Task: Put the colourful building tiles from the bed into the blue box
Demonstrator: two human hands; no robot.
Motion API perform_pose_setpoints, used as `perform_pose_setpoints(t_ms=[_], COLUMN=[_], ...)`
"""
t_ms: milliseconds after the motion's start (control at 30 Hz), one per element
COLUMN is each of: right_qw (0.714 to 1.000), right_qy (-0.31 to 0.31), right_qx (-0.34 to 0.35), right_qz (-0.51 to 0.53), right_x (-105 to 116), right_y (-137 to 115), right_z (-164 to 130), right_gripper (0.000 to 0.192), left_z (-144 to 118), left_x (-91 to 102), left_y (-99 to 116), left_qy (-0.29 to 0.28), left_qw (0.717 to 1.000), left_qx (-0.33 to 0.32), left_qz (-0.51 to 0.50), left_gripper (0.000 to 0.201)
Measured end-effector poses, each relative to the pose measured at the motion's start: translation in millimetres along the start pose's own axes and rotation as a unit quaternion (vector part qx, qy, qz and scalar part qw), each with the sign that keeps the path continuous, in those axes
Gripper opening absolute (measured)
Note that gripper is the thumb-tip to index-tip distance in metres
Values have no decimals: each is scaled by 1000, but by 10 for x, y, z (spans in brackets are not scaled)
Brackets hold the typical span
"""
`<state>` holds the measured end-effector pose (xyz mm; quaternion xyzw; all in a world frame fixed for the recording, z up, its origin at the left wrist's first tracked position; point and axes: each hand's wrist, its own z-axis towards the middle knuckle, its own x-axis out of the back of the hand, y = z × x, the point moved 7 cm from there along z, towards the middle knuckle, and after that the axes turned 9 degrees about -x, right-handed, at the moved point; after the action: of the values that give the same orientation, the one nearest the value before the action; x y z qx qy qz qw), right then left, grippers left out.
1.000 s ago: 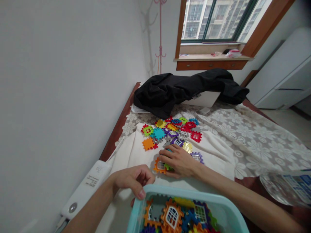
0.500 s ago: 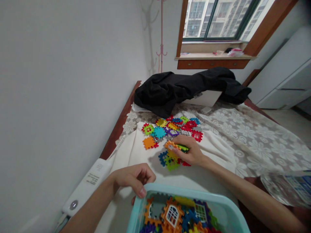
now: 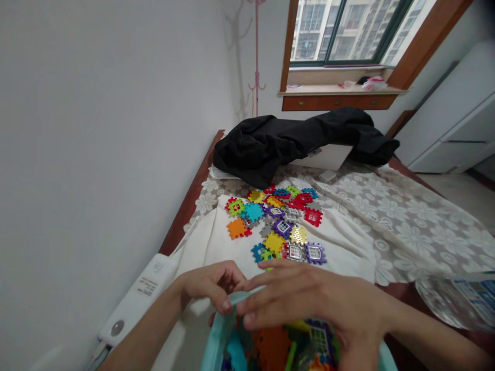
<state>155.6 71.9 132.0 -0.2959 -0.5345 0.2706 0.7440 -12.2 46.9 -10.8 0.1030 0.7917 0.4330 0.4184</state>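
My left hand point(image 3: 212, 282) grips the back left corner of a light blue plastic bin point(image 3: 217, 335), thumb over the rim. My right hand point(image 3: 328, 296) is stretched palm down above the same bin, its fingers apart and reaching across the back rim; I see nothing held in it. Colourful notched building tiles, among them an orange tile point(image 3: 270, 348) and a purple window tile point(image 3: 320, 335), lie jumbled inside, partly hidden by this hand. Just beyond the bin, more loose tiles spread over white cloth, including a yellow tile point(image 3: 274, 242) and a purple window tile point(image 3: 315, 253).
A black garment point(image 3: 301, 136) is draped over a white box point(image 3: 328, 156) behind the tiles. To the left, a white device point(image 3: 139, 293) lies along the wall. Clear plastic packaging point(image 3: 456, 301) sits at the right. Patterned cloth point(image 3: 386, 216) covers the surface.
My right hand has come back from the loose tiles to above the bin, and the orange and green tiles it held are no longer in it. My left hand stays on the rim.
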Motion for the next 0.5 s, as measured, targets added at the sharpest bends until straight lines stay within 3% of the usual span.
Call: perform_pose_setpoints(t_ms=[100,167,267,367,500], right_qw=[990,966,936,936,948], right_qy=[124,182,155,140,160], right_qx=[-71,-140,-189,-155,-85], right_qz=[-4,-118,-253,-282,-262], right_x=[84,68,-117,-270,-316], right_y=[594,998,1416,1539,1475], right_z=[92,153,226,210,136], right_gripper=[55,56,64,49,25], left_z=[7,16,20,15,21], left_x=[6,7,-4,-16,-12], left_y=[-62,-55,-34,-39,-61], left_qy=[-26,-33,-35,-38,-50], left_qw=[999,998,998,998,998], left_qx=[34,36,33,38,38], left_qz=[21,29,29,23,28], left_gripper=[38,38,38,39,39])
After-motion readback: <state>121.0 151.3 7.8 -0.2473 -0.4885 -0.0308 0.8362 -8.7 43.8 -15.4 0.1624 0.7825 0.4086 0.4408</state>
